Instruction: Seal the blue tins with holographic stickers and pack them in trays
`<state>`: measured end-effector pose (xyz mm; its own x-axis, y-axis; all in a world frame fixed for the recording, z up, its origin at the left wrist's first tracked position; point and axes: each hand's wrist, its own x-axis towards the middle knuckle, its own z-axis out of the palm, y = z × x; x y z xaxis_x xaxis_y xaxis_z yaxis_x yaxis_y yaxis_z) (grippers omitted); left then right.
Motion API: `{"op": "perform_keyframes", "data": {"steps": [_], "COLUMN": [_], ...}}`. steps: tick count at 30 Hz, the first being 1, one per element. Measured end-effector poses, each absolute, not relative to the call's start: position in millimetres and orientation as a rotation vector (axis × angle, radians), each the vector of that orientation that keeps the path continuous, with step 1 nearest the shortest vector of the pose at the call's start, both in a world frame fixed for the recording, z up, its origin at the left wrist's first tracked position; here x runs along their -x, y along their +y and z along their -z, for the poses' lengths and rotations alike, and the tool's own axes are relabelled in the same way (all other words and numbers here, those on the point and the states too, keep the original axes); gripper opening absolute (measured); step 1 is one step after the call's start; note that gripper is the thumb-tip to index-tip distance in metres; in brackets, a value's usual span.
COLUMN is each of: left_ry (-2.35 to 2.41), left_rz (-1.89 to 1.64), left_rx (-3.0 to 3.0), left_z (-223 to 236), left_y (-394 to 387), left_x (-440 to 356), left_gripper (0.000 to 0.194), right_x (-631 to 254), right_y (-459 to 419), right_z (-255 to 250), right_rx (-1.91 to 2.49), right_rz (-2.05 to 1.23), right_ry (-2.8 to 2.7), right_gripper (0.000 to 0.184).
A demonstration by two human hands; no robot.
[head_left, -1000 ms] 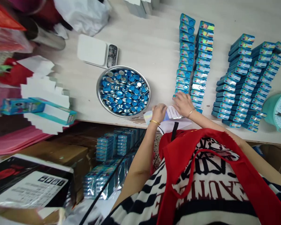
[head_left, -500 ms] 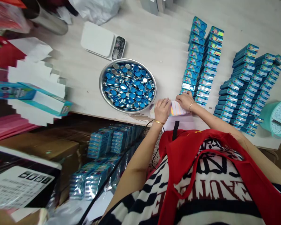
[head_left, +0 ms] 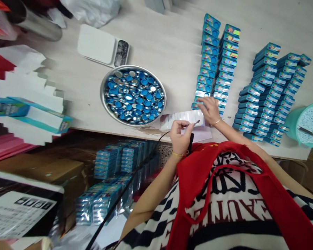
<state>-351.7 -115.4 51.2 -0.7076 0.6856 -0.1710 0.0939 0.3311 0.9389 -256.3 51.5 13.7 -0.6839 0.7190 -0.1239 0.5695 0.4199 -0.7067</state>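
My left hand [head_left: 181, 133] is drawn back near the table's front edge, fingers pinched on a thin strip peeled from the shiny holographic sheet [head_left: 184, 118]. My right hand [head_left: 210, 110] lies with fingers spread on the sheet's right end, beside the near end of a row of small blue boxes [head_left: 211, 59]. A round metal bowl [head_left: 104, 104] full of blue and silver caps sits just left of the sheet.
More stacks of blue boxes [head_left: 270, 92] stand at the right, with a teal bucket [head_left: 306, 123] beyond. A white scale [head_left: 101, 47] is behind the bowl. White cartons [head_left: 28, 90] are piled at left. Wrapped box packs [head_left: 120, 159] sit under the table.
My left hand has pulled back toward me from the sheet, pinching a strip. The sheet now lies flatter and longer on the table. My right hand stays pressed on its right end.
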Motion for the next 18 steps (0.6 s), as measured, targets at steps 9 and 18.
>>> {"op": "perform_keyframes", "data": {"steps": [9,18], "left_ry": [1.447,1.794], "left_rz": [-1.316,-1.058], "left_rx": [-0.347,-0.653], "left_z": [-17.6,38.7], "left_y": [-51.3,-49.3], "left_x": [284.8,259.7], "left_gripper": [0.029,0.013], "right_x": [123.0,101.1], "right_y": [12.4,9.1], "right_z": [-33.9,21.6], "right_rx": [1.581,1.783], "right_rz": [-1.726,-1.636], "right_ry": [-1.547,-1.635], "right_gripper": [0.061,0.043]}}
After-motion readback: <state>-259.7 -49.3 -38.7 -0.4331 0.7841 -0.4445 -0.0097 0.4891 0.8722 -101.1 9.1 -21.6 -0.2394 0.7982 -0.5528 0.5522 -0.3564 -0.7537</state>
